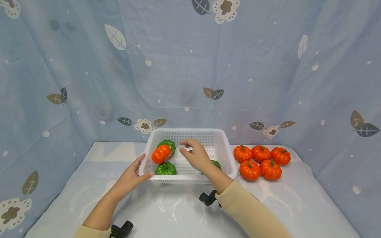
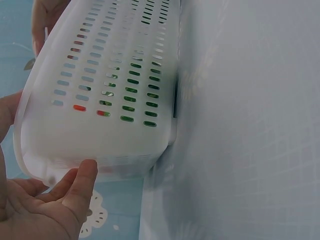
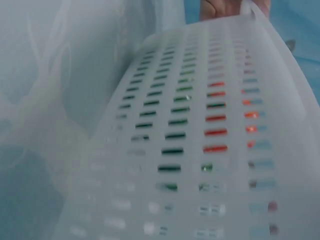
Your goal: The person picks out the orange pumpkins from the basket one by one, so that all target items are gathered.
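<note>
A white perforated plastic basket (image 1: 190, 178) stands on the table. My left hand (image 1: 131, 178) grips its left end, thumb over the near corner of the rim and fingers along the outer wall; the left wrist view shows these fingers (image 2: 82, 187) against the basket. Inside, at the left, an orange pumpkin (image 1: 161, 154) rests among two green pumpkins, one behind (image 1: 169, 145) and one in front (image 1: 165, 169). Above the basket's middle, my right hand (image 1: 196, 157) has thumb and fingers apart with nothing between them. Its wrist partly hides another green pumpkin (image 1: 216, 164) at the right.
Several orange pumpkins (image 1: 261, 153) with green stems sit in two rows right of the basket, close to its wall. A blue patterned curtain (image 1: 190, 66) hangs right behind the table. The tabletop (image 1: 166, 211) has a pale printed cloth.
</note>
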`<state>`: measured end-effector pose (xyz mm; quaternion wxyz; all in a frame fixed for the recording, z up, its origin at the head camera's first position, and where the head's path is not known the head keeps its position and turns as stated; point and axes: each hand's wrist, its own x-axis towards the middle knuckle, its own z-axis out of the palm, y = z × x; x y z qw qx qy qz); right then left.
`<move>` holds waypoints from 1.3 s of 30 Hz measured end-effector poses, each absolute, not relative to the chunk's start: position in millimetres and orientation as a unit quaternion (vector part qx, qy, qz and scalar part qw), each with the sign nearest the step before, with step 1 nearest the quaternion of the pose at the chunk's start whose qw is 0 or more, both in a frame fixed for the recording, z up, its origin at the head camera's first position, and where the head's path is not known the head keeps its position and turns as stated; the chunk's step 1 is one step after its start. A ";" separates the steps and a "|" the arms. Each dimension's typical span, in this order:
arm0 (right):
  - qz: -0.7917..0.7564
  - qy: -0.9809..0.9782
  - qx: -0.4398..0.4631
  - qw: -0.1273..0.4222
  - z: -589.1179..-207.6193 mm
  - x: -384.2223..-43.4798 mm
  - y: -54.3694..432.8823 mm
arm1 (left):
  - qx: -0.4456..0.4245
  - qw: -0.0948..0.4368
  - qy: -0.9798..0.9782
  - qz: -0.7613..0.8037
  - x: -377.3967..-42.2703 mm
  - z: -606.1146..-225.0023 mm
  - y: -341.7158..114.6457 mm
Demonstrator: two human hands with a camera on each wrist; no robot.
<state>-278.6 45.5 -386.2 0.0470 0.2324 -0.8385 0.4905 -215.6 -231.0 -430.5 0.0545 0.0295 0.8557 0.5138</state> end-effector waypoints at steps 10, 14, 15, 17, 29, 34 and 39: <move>0.475 -0.854 0.212 0.012 -389.2 -282.3 6.5 | 0.029 0.056 0.856 0.514 -215.0 -429.0 -229.8; 0.469 -0.861 0.197 0.007 -390.4 -285.8 -5.8 | 0.033 0.056 0.853 0.519 -214.8 -429.5 -231.2; 0.468 -0.863 0.191 0.006 -390.9 -287.0 -8.6 | 0.035 0.056 0.852 0.519 -215.0 -429.6 -231.4; 0.465 -0.867 0.181 0.004 -391.5 -289.6 -14.0 | 0.038 0.055 0.851 0.521 -215.4 -429.8 -231.7; 0.448 -0.883 0.134 -0.026 -398.1 -300.6 -37.1 | 0.041 0.053 0.847 0.527 -217.3 -431.8 -231.2; 0.435 -0.890 0.136 -0.034 -403.1 -302.6 -41.9 | 0.040 0.051 0.848 0.525 -217.9 -432.2 -230.2; 0.429 -0.890 0.149 -0.042 -405.5 -302.5 -45.3 | 0.038 0.049 0.851 0.522 -215.9 -430.4 -231.3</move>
